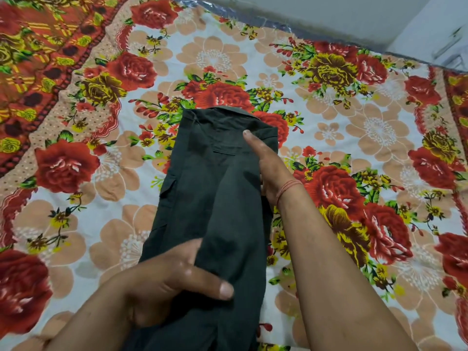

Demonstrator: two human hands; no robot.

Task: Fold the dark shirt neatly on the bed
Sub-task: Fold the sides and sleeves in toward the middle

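The dark shirt [202, 188] lies lengthwise on the bed [329, 127] as a long narrow strip, collar end far from me, with its sides folded in. My left hand [162, 279] pinches the near end of the shirt, thumb on top and fingers under the cloth. At the shirt's right edge near the collar is my right hand [266, 165], thumb pressed flat on top and the other fingers tucked under the edge. A thin red thread sits on that wrist.
The bed is covered by a floral sheet with red roses and peach flowers. A darker red patterned cloth [33, 54] lies at the far left. A pale wall [316, 13] runs along the bed's far side.
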